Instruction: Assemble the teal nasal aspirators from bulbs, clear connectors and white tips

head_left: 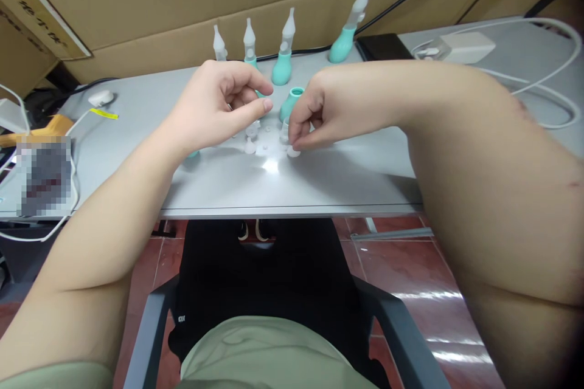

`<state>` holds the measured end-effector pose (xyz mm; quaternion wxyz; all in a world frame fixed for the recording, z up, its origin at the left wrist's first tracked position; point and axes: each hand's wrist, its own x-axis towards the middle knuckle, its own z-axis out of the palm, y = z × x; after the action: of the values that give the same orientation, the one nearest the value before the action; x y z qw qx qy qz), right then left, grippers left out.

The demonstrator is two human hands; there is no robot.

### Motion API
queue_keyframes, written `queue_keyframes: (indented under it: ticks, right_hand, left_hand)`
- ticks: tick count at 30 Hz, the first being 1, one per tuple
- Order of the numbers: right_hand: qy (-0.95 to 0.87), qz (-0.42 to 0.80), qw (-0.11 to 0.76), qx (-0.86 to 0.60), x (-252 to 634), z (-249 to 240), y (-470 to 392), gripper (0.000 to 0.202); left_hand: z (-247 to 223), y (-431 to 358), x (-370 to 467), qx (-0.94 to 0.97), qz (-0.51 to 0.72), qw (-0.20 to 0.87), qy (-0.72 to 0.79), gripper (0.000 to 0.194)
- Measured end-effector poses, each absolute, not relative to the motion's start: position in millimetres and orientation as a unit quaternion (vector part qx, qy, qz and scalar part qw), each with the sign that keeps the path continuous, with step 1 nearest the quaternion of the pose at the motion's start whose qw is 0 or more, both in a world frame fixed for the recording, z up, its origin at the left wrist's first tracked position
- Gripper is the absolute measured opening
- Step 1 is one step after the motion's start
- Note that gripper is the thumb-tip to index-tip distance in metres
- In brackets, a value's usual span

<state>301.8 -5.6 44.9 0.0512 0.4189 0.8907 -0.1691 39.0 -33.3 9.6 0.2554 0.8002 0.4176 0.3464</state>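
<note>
Hanging over the worktop, the right hand was the nearer to the clear piece, which lay right at its fingertips, on the side towards the front edge. Its thumb and forefinger were drawn narrow; I could not tell whether they gripped it. Just beyond them, towards the back edge, stood an open bulb, long axis roughly upright, mouth up. The left hand, thumb and forefinger parted, showed nothing between them.
</note>
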Motion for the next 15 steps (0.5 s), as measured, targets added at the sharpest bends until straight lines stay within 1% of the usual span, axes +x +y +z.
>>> queue_keyframes:
  ticks: [2,3,5,7,11,13,15]
  right_hand:
    - [0.901,-0.201,0.02,0.384,306.8,43.0,-2.3,0.034]
    - [0.908,-0.225,-0.012,0.354,310.5,41.6,0.0,0.037]
    - [0.912,-0.289,-0.105,0.272,318.1,38.6,4.1,0.041]
    - [0.882,-0.354,-0.197,0.24,322.9,35.7,5.9,0.038]
    - [0.783,-0.452,-0.366,0.219,316.9,28.8,3.2,0.022]
    - [0.745,-0.481,-0.42,0.194,309.5,24.2,2.3,0.021]
    - [0.718,-0.504,-0.446,0.178,302.6,19.3,3.0,0.024]
  left_hand:
    - [9.3,-32.9,38.4,0.8,0.348,0.258,0.416,0.023]
    - [8.8,-32.1,38.0,0.799,0.35,0.26,0.414,0.025]
    - [7.0,-29.4,36.9,0.798,0.359,0.262,0.407,0.028]
    - [4.9,-25.7,35.5,0.796,0.377,0.261,0.396,0.031]
    - [2.5,-22.2,34.2,0.789,0.403,0.265,0.381,0.036]
    - [2.7,-23.6,35.2,0.791,0.409,0.279,0.358,0.039]
    - [3.1,-26.0,37.7,0.798,0.414,0.293,0.325,0.041]
